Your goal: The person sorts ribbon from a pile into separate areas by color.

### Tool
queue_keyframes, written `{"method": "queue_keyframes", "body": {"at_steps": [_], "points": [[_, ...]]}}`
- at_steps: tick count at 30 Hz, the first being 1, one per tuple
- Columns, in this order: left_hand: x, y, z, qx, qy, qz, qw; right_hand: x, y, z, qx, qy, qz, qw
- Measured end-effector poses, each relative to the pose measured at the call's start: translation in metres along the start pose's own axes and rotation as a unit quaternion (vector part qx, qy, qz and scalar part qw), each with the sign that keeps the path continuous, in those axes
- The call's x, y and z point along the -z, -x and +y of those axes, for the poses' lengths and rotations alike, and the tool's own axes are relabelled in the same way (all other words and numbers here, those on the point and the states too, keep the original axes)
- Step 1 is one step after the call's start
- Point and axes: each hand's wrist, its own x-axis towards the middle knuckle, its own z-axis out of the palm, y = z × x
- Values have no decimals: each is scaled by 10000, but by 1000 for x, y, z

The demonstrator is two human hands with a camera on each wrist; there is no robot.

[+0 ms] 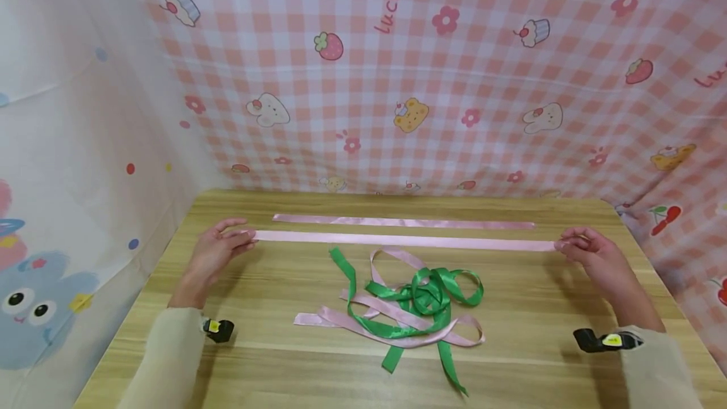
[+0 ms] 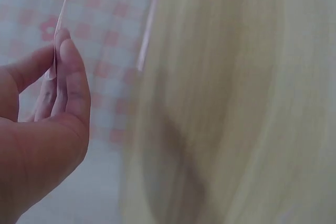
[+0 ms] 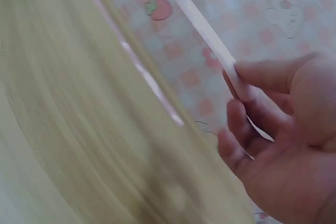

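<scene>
A pale pink ribbon (image 1: 397,241) is stretched straight and taut between both hands, raised over the table. My left hand (image 1: 220,250) pinches its left end between thumb and fingertips; the left wrist view shows that ribbon (image 2: 62,19) edge-on. At the other end, my right hand (image 1: 587,251) pinches the ribbon with thumb and forefinger, its other fingers curled loosely. In the right wrist view the ribbon (image 3: 202,24) runs up and left from the fingers. Behind it, a second pink ribbon (image 1: 403,223) lies flat and straight near the table's back edge.
A loose tangle of green ribbon (image 1: 392,332) and pink ribbon (image 1: 363,327) lies mid-table, nearer the front. The wooden table (image 1: 272,371) backs onto a pink checked cloth (image 1: 363,87). On the left hangs a white patterned cloth (image 1: 74,144).
</scene>
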Motion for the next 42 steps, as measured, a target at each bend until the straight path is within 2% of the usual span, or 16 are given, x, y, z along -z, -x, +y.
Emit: {"method": "queue_keyframes", "body": {"at_steps": [3, 10, 13, 17, 24, 29, 37, 42], "points": [[-5, -11, -7, 78, 57, 366, 9993, -5, -9, 3, -371, 501, 530, 9966], [-15, -36, -25, 242, 126, 1229, 9920, -18, -30, 24, -562, -47, 1154, 9917], [-18, -44, -30, 255, 197, 1470, 9886, -24, -37, 33, -748, -40, 1406, 9872], [-21, -51, -36, 166, 140, 1667, 9858, -28, -43, 40, -899, 226, 1750, 9802], [-24, -59, -41, -7, -66, 1903, 9817, -31, -52, 43, -1285, -23, 2388, 9625], [-26, -64, -43, -24, -131, 1980, 9801, -30, -57, 44, -1512, 41, 2641, 9526], [-31, -66, -44, 81, -335, 2238, 9740, -32, -60, 46, -1692, 1086, 2856, 9370], [-34, -65, -43, 227, -424, 2391, 9698, -33, -62, 47, -1729, 1160, 2928, 9332]]}}
